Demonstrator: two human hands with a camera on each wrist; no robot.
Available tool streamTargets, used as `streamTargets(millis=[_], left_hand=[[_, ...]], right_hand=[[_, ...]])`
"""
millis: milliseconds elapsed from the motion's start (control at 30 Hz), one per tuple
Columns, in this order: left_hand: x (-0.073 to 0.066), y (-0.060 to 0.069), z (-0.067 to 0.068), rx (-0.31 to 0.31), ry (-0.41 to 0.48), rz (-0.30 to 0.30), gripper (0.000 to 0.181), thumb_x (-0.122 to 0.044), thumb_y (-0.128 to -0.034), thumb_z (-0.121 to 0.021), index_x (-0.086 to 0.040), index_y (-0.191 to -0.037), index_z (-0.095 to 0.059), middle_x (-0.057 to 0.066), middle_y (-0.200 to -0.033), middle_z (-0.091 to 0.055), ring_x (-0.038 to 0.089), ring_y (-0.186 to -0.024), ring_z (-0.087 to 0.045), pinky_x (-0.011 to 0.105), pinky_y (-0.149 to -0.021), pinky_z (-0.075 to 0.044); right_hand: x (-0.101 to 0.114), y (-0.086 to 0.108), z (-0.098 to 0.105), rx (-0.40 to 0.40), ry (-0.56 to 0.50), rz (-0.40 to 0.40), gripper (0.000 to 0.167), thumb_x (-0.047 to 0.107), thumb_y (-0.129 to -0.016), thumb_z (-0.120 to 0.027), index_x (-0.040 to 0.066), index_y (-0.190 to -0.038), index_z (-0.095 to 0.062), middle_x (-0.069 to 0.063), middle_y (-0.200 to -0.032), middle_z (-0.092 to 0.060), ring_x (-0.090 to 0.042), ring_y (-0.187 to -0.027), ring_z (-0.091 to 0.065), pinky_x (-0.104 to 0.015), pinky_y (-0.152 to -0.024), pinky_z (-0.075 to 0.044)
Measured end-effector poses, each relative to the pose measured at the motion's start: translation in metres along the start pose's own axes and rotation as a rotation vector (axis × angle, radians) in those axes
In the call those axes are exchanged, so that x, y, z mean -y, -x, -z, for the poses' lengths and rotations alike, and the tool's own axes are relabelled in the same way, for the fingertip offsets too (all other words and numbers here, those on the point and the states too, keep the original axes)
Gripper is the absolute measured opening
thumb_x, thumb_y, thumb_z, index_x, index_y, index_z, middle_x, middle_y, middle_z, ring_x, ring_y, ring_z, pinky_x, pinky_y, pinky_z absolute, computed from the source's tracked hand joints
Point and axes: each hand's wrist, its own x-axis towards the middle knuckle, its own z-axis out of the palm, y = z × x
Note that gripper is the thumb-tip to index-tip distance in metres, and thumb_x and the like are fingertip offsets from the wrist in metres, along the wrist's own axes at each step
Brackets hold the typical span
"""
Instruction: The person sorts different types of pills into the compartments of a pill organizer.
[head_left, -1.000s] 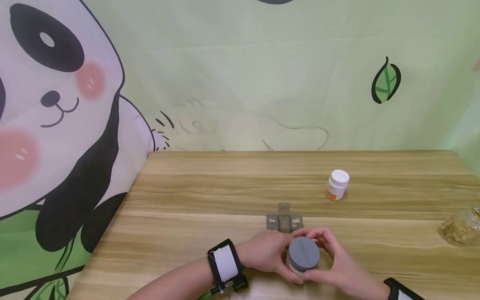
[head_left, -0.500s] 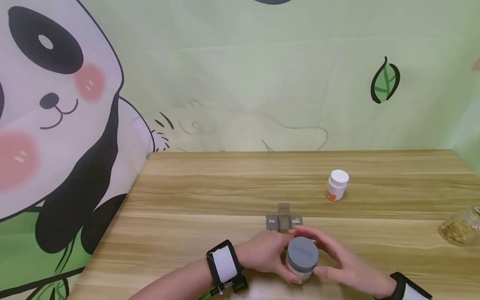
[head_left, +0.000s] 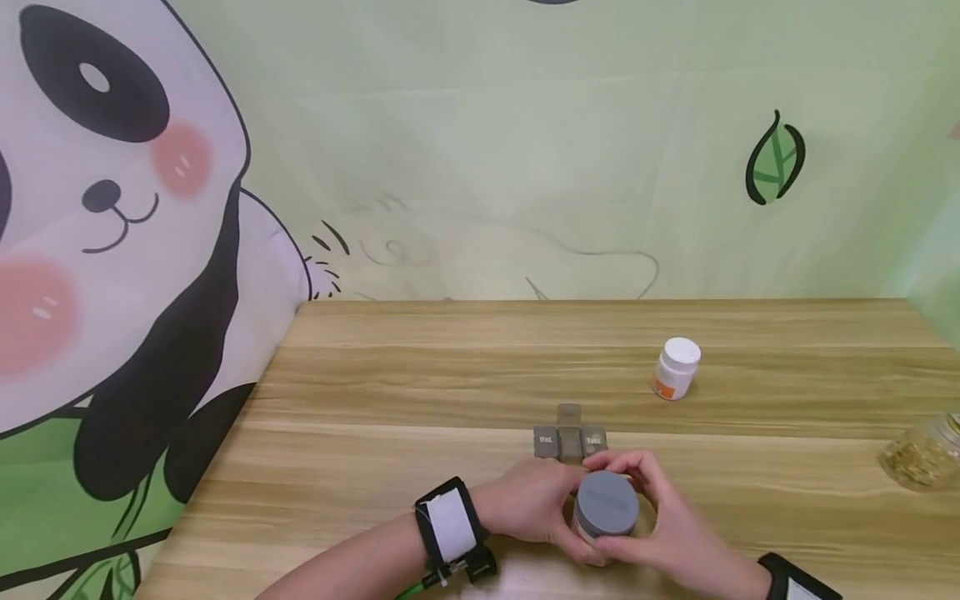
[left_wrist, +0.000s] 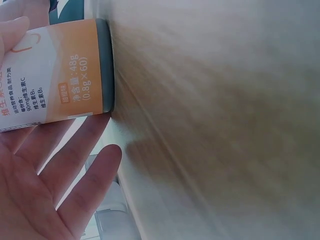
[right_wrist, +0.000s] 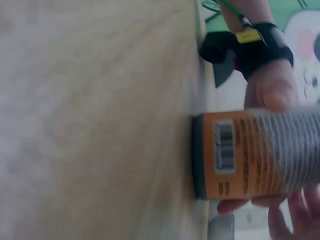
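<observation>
A vitamin bottle (left_wrist: 80, 75) with an orange and white label and a grey lid (head_left: 607, 502) stands upright on the table between both hands. My left hand (head_left: 528, 504) grips its side, with the thumb in front. My right hand (head_left: 667, 521) holds the bottle's upper part near the lid, thumb in front and fingers curled behind. Just beyond the hands lies a small grey pill organizer (head_left: 547, 442), its middle compartment's flap raised. The hands partly hide its near side.
A white pill bottle (head_left: 677, 369) with an orange patch stands farther back, right of the organizer. At the far right, a clear jar (head_left: 921, 454) with golden contents lies tilted. The wooden table (head_left: 420, 367) meets a panda-printed backdrop (head_left: 480, 167) behind.
My right hand loosened and spread away from the bottle half a second ago, then closed round its upper part again. The left hand has kept its grip. The other things have not moved.
</observation>
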Motion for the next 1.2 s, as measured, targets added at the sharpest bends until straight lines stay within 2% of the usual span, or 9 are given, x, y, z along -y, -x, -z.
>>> streamTargets(millis=[67, 200, 333, 467, 667, 733, 900, 1000, 1200], left_hand=[[0.0, 0.0, 0.0, 0.003, 0.005, 0.0, 0.044, -0.038, -0.0759, -0.084, -0.016, -0.111, -0.067, -0.018, -0.096, -0.063, -0.01, -0.082, -0.053, 0.009, -0.071, -0.041], [0.001, 0.0, 0.0, 0.008, 0.014, 0.001, 0.046, -0.037, -0.0763, -0.083, -0.016, -0.113, -0.066, -0.017, -0.101, -0.064, -0.01, -0.087, -0.053, 0.009, -0.073, -0.041], [0.001, -0.001, 0.0, 0.004, 0.007, -0.001, 0.047, -0.037, -0.076, -0.084, -0.016, -0.114, -0.066, -0.016, -0.104, -0.064, -0.01, -0.091, -0.053, 0.009, -0.076, -0.041], [0.001, -0.001, -0.001, 0.008, 0.023, -0.001, 0.047, -0.036, -0.0763, -0.084, -0.015, -0.115, -0.065, -0.016, -0.105, -0.065, -0.01, -0.093, -0.053, 0.009, -0.077, -0.041], [-0.001, 0.0, 0.0, 0.002, 0.018, 0.002, 0.049, -0.036, -0.075, -0.085, -0.015, -0.115, -0.064, -0.016, -0.103, -0.066, -0.011, -0.09, -0.053, 0.009, -0.076, -0.04], [0.0, 0.0, 0.0, -0.005, 0.005, 0.003, 0.05, -0.036, -0.0743, -0.085, -0.015, -0.114, -0.064, -0.016, -0.101, -0.066, -0.011, -0.087, -0.053, 0.008, -0.073, -0.04], [0.0, 0.001, -0.001, -0.016, 0.011, -0.009, 0.059, -0.038, -0.0752, -0.084, -0.013, -0.123, -0.06, -0.016, -0.103, -0.065, -0.01, -0.086, -0.053, 0.009, -0.073, -0.041], [0.001, 0.001, -0.001, -0.018, 0.015, -0.01, 0.059, -0.037, -0.075, -0.084, -0.015, -0.124, -0.06, -0.016, -0.103, -0.065, -0.01, -0.085, -0.053, 0.009, -0.073, -0.042], [0.0, 0.001, -0.001, -0.011, -0.003, 0.015, 0.059, -0.038, -0.0739, -0.085, -0.015, -0.121, -0.06, -0.015, -0.1, -0.065, -0.01, -0.082, -0.053, 0.009, -0.069, -0.041]], right_hand=[[-0.002, -0.002, 0.005, 0.05, -0.037, 0.015, 0.058, -0.006, -0.075, -0.079, 0.006, -0.122, -0.047, -0.013, -0.133, -0.052, -0.015, -0.125, -0.047, -0.023, -0.099, -0.032], [-0.005, -0.009, 0.02, 0.233, -0.157, 0.04, 0.058, -0.007, -0.083, -0.07, 0.003, -0.135, -0.047, -0.015, -0.143, -0.045, -0.018, -0.134, -0.039, -0.027, -0.104, -0.03], [-0.004, -0.011, 0.027, 0.357, -0.243, 0.032, 0.065, -0.008, -0.09, -0.061, -0.001, -0.148, -0.031, -0.017, -0.15, -0.036, -0.018, -0.139, -0.031, -0.027, -0.107, -0.028], [0.001, -0.004, 0.025, 0.279, -0.156, 0.027, 0.078, -0.011, -0.086, -0.063, -0.001, -0.151, -0.021, -0.02, -0.148, -0.038, -0.015, -0.135, -0.036, -0.026, -0.105, -0.031], [0.003, 0.006, 0.015, 0.098, -0.047, 0.041, 0.085, -0.012, -0.076, -0.074, 0.003, -0.146, -0.028, -0.018, -0.141, -0.046, -0.014, -0.129, -0.043, -0.026, -0.099, -0.036], [0.003, 0.006, 0.01, 0.061, -0.039, 0.059, 0.081, -0.013, -0.073, -0.076, 0.002, -0.14, -0.033, -0.017, -0.138, -0.049, -0.014, -0.127, -0.044, -0.026, -0.098, -0.036], [0.003, 0.004, 0.004, -0.019, -0.007, -0.02, 0.061, -0.009, -0.072, -0.08, 0.002, -0.12, -0.044, -0.006, -0.124, -0.061, -0.011, -0.115, -0.053, -0.024, -0.093, -0.037], [0.0, -0.001, 0.008, 0.016, -0.038, -0.009, 0.055, -0.01, -0.074, -0.078, 0.0, -0.118, -0.047, -0.006, -0.119, -0.062, -0.012, -0.109, -0.056, -0.023, -0.093, -0.039], [-0.008, -0.009, 0.021, 0.212, -0.25, 0.027, 0.054, -0.014, -0.08, -0.066, -0.004, -0.128, -0.045, -0.013, -0.125, -0.059, -0.019, -0.116, -0.055, -0.026, -0.1, -0.037]])
